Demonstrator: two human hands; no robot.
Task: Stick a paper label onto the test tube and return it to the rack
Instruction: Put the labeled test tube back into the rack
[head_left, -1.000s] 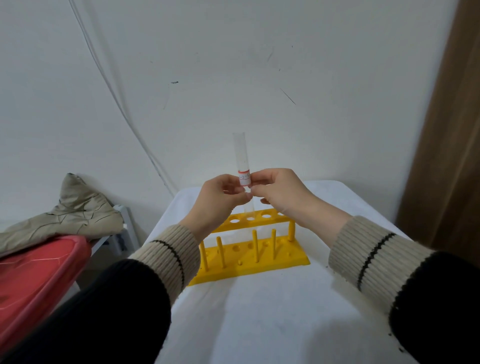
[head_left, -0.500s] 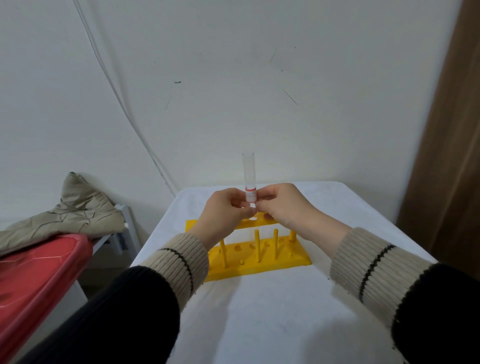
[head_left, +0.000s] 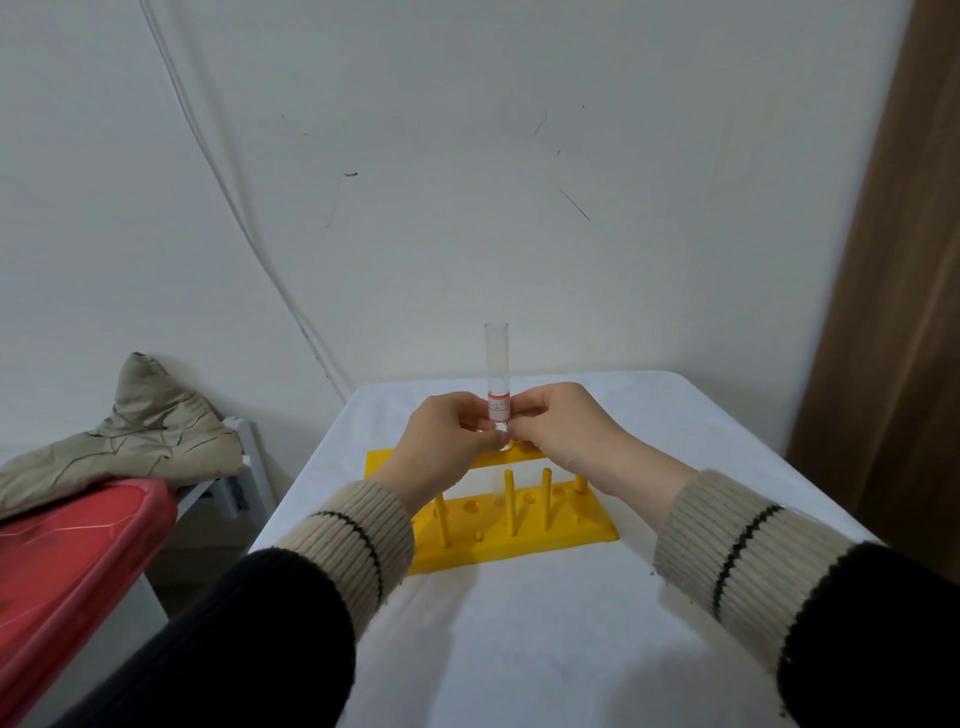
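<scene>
Our left hand (head_left: 447, 441) and right hand (head_left: 563, 431) pinch the upright tube (head_left: 496, 364). Its red-edged label (head_left: 498, 406) bears unreadable writing. The yellow rack (head_left: 519, 540) stands beneath on the table (head_left: 519, 649).

We see a clear test tube (head_left: 496, 358) held upright just above the top bar of the yellow rack (head_left: 514, 530). Our left hand (head_left: 447, 441) pinches it from the rack's left side and our right hand (head_left: 566, 431) from the rack's right side, fingertips meeting around the tube's lower part. A white paper label (head_left: 498, 408) with a red upper edge wraps the tube between our fingers; its writing is too small to read. The rack stands on a white table (head_left: 519, 649), its pegs pointing up nearest us. Well left of the rack lie a red lid (head_left: 67, 561) and a beige cloth (head_left: 140, 441).
</scene>
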